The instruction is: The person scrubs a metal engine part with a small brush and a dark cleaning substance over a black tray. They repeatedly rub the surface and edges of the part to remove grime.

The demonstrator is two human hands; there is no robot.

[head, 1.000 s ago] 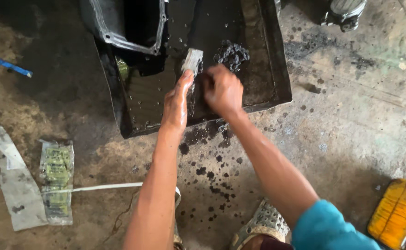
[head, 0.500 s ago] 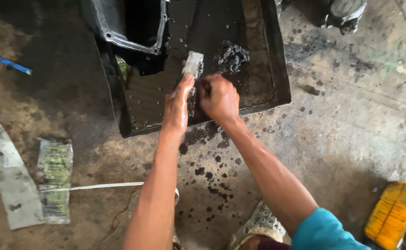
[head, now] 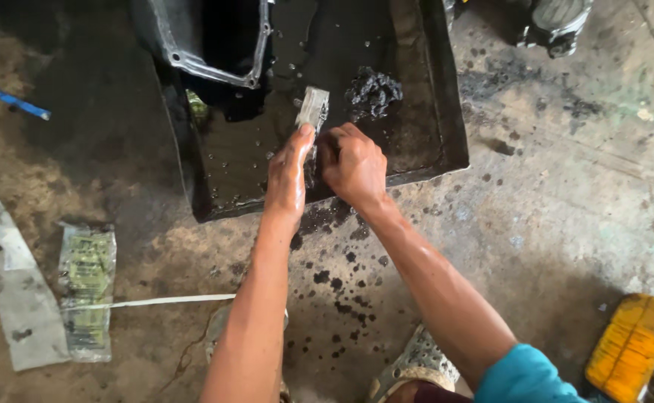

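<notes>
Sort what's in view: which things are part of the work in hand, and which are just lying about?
In hand: left hand and right hand on a small grey metal part, over the black oily tray.
Lying about: blue pen, flattened plastic packets, yellow container.

My hands hide the lower part of the small metal piece (head: 313, 109); the top edge cuts the tray (head: 446, 142).

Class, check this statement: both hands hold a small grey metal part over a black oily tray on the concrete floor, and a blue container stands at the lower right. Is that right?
Not quite. The container at the lower right is yellow-orange, not blue, as the head view shows. The rest holds: left hand and right hand grip the small grey metal part over the black oily tray on the concrete floor.
</notes>
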